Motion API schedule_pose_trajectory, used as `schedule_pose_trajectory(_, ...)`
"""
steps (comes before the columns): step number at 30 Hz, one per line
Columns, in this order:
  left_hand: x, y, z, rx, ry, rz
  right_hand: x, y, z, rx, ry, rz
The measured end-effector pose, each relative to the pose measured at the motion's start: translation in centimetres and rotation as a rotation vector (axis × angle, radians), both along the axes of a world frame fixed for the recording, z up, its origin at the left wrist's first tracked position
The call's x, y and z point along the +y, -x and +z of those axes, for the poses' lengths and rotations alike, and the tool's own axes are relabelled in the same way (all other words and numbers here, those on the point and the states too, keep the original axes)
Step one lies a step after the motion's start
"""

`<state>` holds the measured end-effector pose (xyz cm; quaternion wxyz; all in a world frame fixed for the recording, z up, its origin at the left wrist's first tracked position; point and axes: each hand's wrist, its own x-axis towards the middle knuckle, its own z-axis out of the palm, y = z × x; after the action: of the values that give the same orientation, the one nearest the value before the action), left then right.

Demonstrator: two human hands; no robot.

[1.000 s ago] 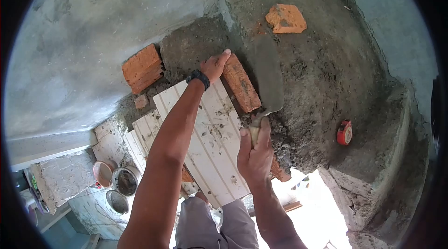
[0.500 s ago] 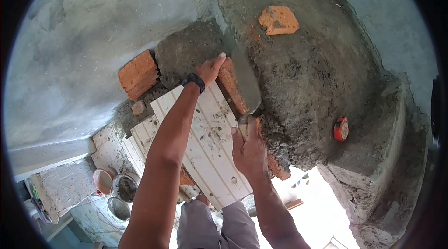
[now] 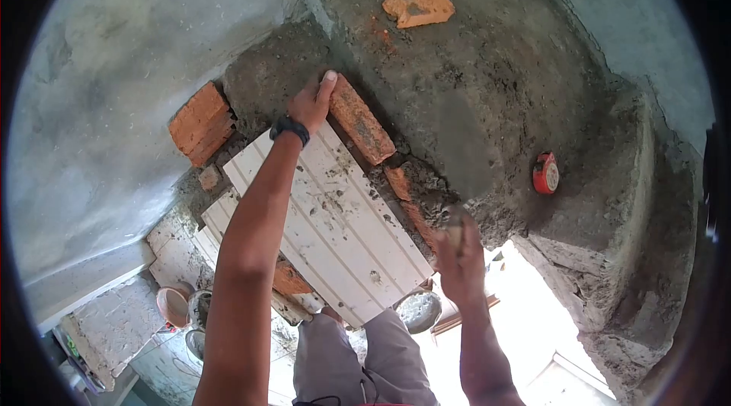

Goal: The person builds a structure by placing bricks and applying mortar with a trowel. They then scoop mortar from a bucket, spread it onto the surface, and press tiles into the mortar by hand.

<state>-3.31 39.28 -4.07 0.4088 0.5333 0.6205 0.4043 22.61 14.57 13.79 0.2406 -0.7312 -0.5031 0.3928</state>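
Note:
My left hand point(image 3: 311, 107), with a dark band at the wrist, presses against the upper end of a long red brick point(image 3: 362, 120), thumb on its top corner. The brick lies along the edge of a grooved whitish board point(image 3: 335, 215). My right hand point(image 3: 461, 257) is closed round the handle of a trowel, and its grey blade point(image 3: 464, 147) is blurred over the rough mortar surface. Below the long brick, more red brick pieces point(image 3: 411, 208) sit in a row with dark mortar beside them.
An orange brick piece point(image 3: 419, 4) lies at the top, and a red tape measure point(image 3: 546, 173) rests at the right. Another brick point(image 3: 202, 124) leans near the left wall. Bowls point(image 3: 173, 307) stand at lower left; another bowl point(image 3: 419, 310) is below the board.
My right hand and the trowel have moved right and down, away from the long brick, whose top face now shows. My left hand stays at the brick's end. The view has shifted.

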Motion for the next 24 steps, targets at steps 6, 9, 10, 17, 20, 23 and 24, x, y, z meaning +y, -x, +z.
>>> schedule_pose_trajectory(6,-9.7,-4.8,6.4,0.327,-0.651,-0.218,-6.6,-4.7,1.6,-0.039,0.007,-0.004)
schedule_pose_trajectory(9,-11.7,-6.9,7.1,0.778,-0.742,-0.641,-8.4,-4.6,1.3,-0.058,0.001,0.03)
schedule_pose_trajectory(10,-12.0,-7.4,7.2,0.839,-0.666,-0.679,-9.1,-4.6,1.0,-0.046,0.002,0.013)
schedule_pose_trajectory(17,-11.6,-9.7,6.7,0.898,-0.622,-0.763,-13.4,-5.5,-1.0,-0.037,0.039,-0.104)
schedule_pose_trajectory(20,-10.7,-10.0,7.1,0.95,-0.492,-0.863,-14.7,-6.2,-1.7,-0.051,0.049,-0.128)
schedule_pose_trajectory(23,-10.5,-10.0,7.3,0.982,-0.507,-0.886,-14.2,-6.0,-1.7,-0.032,0.097,-0.178)
schedule_pose_trajectory(24,-10.5,-10.0,7.3,0.969,-0.527,-0.876,-14.2,-5.8,-1.7,-0.018,0.12,-0.21)
